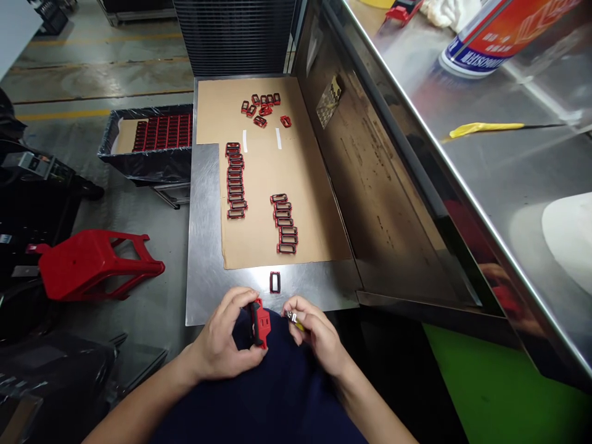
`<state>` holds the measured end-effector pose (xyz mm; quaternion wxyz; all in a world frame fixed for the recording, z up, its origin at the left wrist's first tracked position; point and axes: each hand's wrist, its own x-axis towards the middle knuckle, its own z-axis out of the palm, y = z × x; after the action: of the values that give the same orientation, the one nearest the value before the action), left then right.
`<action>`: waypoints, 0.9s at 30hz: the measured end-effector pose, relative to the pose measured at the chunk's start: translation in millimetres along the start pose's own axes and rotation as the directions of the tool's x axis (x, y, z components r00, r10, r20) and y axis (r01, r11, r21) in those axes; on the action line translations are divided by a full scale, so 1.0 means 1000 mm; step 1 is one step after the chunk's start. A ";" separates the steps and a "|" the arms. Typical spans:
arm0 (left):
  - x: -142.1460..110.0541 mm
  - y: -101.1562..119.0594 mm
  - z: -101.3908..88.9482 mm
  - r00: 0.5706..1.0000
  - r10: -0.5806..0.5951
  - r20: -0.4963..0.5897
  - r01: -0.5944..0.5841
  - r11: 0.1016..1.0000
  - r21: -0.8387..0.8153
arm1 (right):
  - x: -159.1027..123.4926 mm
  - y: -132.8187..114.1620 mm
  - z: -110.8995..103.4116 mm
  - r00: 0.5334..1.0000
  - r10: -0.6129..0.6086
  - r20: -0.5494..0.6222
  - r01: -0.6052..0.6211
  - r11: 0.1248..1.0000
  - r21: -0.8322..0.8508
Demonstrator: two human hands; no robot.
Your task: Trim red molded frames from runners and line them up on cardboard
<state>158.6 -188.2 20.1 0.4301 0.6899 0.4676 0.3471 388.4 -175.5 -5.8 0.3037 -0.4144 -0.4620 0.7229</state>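
My left hand (226, 336) is closed around a small red and black plastic part (260, 324), held just off the near edge of the steel table (203, 246). My right hand (314, 330) pinches a small metal tool with a yellow handle (294, 319), its tip close to the part. One red frame part (274, 282) lies alone on the steel in front of my hands. On the cardboard sheet (259, 240) beyond it, two rows of the same parts (235, 180) (285, 223) are lined up, and a loose cluster (262, 107) sits at the far end.
A black-lined bin (152, 139) holding several rows of red parts stands left of the table. A red plastic stool (92, 262) lies tipped on the floor. At right, a raised steel shelf (509, 160) carries a spray can (499, 31), a yellow-handled tool (485, 128) and a white cloth.
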 end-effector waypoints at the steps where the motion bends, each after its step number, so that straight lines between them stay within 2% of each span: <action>1: -0.002 -0.001 0.000 0.999 -0.045 0.017 0.046 0.994 -0.094 | -0.003 -0.006 0.002 1.000 0.024 0.012 -0.023 0.999 -0.047; 3: -0.004 -0.004 0.000 0.989 -0.124 0.080 0.145 0.919 -0.367 | -0.006 -0.017 0.007 0.999 0.020 0.028 -0.015 0.980 -0.198; 6: -0.005 -0.009 0.002 0.962 -0.156 0.225 0.270 0.681 -0.681 | -0.007 -0.024 0.016 0.999 -0.036 -0.003 0.034 0.956 -0.290; 9: -0.002 -0.013 0.004 0.937 -0.097 0.335 0.335 0.513 -0.790 | -0.005 -0.018 0.020 0.998 -0.059 -0.028 0.052 0.978 -0.204; 13: 0.003 -0.017 0.005 0.926 -0.074 0.369 0.373 0.313 -0.873 | 0.000 -0.010 0.022 0.999 -0.042 0.035 0.045 0.996 -0.081; 16: 0.004 -0.017 0.004 0.925 -0.103 0.366 0.380 0.286 -0.880 | 0.002 -0.012 0.023 0.999 -0.013 0.043 0.017 0.994 -0.108; 20: 0.004 -0.013 0.001 0.907 -0.081 0.414 0.419 0.291 -0.860 | 0.002 -0.013 0.021 0.997 0.051 0.061 -0.044 0.994 -0.103; 24: 0.001 -0.012 -0.001 0.895 -0.114 0.431 0.442 0.338 -0.831 | -0.003 -0.004 0.013 0.986 0.116 0.116 -0.116 0.993 -0.008; 27: -0.002 -0.015 0.000 0.907 -0.126 0.403 0.419 0.382 -0.824 | -0.010 0.003 0.009 0.992 0.105 0.064 -0.107 0.994 0.027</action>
<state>153.1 -187.4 6.5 0.8407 0.3078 0.2543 0.3657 385.0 -188.9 -3.7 0.2569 -0.4109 -0.4375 0.7575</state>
